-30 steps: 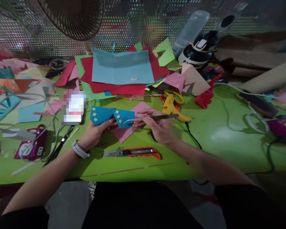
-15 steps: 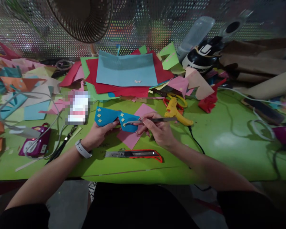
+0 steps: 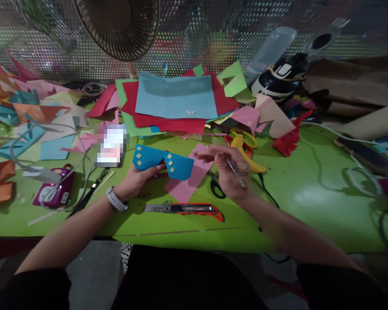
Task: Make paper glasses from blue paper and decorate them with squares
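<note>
My left hand (image 3: pixel 136 183) is closed on a folded piece of blue paper (image 3: pixel 183 167), pinched near its middle notch. Small pale-yellow diamonds run down both halves of the paper in short columns. To the right of it, my right hand (image 3: pixel 231 172) hovers with its fingers partly curled around slim metal tweezers (image 3: pixel 235 168), whose end pokes out by the palm. Beneath the hands lies a pink sheet (image 3: pixel 185 187). Black-handled scissors (image 3: pixel 217 189) show partly beside the right hand. Nearer me on the table rests an orange utility knife (image 3: pixel 184 209).
Behind the hands is a stack of coloured paper (image 3: pixel 176 97). A yellow glue gun (image 3: pixel 254 163) lies right of centre, its cord trailing forward. At left are a blurred phone (image 3: pixel 111 146), a purple power strip (image 3: pixel 56 187) and cables. A fan (image 3: pixel 119 26) stands at the back.
My right hand has drawn away rightward from the blue paper, and the tweezers have swung back into the palm. Scissors on the table have come into view. The left hand still holds the paper.
</note>
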A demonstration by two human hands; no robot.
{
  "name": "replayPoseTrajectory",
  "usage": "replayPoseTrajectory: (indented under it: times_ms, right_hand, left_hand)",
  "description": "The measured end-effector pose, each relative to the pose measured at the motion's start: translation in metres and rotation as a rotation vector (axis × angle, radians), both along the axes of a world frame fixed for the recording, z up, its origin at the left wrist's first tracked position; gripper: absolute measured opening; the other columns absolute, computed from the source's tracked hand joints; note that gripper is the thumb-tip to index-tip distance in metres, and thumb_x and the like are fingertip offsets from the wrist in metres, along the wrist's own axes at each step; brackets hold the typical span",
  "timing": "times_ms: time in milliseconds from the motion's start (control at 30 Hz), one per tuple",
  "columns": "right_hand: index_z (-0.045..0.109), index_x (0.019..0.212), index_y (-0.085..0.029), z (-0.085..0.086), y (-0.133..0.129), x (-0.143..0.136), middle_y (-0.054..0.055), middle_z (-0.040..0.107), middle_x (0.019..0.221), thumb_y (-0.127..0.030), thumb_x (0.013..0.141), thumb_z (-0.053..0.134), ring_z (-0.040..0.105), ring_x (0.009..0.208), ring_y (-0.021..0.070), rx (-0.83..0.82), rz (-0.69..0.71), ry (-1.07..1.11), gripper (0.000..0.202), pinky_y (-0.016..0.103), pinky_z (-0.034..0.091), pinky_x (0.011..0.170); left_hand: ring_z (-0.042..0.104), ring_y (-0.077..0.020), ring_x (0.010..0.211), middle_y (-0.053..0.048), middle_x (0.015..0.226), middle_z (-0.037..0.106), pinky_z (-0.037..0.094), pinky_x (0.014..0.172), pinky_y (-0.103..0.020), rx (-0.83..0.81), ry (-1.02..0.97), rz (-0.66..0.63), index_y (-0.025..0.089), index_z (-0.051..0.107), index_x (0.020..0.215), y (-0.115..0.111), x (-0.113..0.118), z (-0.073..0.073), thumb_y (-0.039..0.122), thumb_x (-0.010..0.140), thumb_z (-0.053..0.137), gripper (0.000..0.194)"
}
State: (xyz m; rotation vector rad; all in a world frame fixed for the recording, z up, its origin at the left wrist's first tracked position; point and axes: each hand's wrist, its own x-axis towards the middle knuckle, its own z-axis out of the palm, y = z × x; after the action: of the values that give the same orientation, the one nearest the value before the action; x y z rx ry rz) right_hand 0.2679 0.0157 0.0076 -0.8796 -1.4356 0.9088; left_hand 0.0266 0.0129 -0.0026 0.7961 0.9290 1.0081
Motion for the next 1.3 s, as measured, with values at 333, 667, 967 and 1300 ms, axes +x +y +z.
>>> replayPoseTrajectory:
  times_ms: [333, 667, 967, 1300]
  right_hand:
    - [0.064, 0.104, -0.026, -0.018, 0.004, -0.008, 0.002, 0.069, 0.094, -0.040, 0.085, 0.076, 0.068, 0.089, 0.0186, -0.058, 0.077, -0.209, 0.026, 0.035, 0.060, 0.079]
    - [0.065, 0.102, -0.026, -0.013, 0.003, -0.015, 0.000, 0.066, 0.088, -0.044, 0.082, 0.077, 0.066, 0.085, 0.0171, -0.025, 0.026, -0.208, 0.030, 0.032, 0.056, 0.078]
    - [0.065, 0.104, -0.025, -0.006, 0.001, -0.017, 0.001, 0.066, 0.088, -0.047, 0.081, 0.077, 0.065, 0.084, 0.0176, -0.010, 0.034, -0.206, 0.034, 0.032, 0.056, 0.076]
    - [0.066, 0.104, -0.023, 0.012, 0.022, 0.016, 0.002, 0.068, 0.090, -0.042, 0.080, 0.077, 0.065, 0.084, 0.0187, 0.068, 0.062, -0.301, 0.032, 0.033, 0.055, 0.076]
  left_hand:
    - [0.068, -0.0317, 0.116, -0.011, 0.125, 0.071, 0.057, 0.099, -0.045, 0.067, -0.047, -0.124, 0.022, 0.066, 0.128, -0.001, 0.004, 0.005, 0.024, 0.072, 0.086, 0.059]
    - [0.073, -0.0221, 0.092, -0.008, 0.101, 0.075, 0.061, 0.090, -0.039, 0.091, 0.018, -0.074, 0.015, 0.071, 0.096, -0.002, 0.008, 0.000, 0.025, 0.069, 0.089, 0.034]
    - [0.069, -0.0298, 0.111, -0.011, 0.114, 0.073, 0.057, 0.097, -0.044, 0.220, 0.007, -0.138, 0.017, 0.070, 0.109, -0.003, 0.007, 0.008, 0.025, 0.070, 0.086, 0.043]
    - [0.070, -0.0224, 0.108, -0.004, 0.114, 0.072, 0.056, 0.102, -0.046, 0.199, -0.120, 0.026, 0.024, 0.066, 0.115, 0.013, -0.014, 0.007, 0.026, 0.071, 0.082, 0.047]
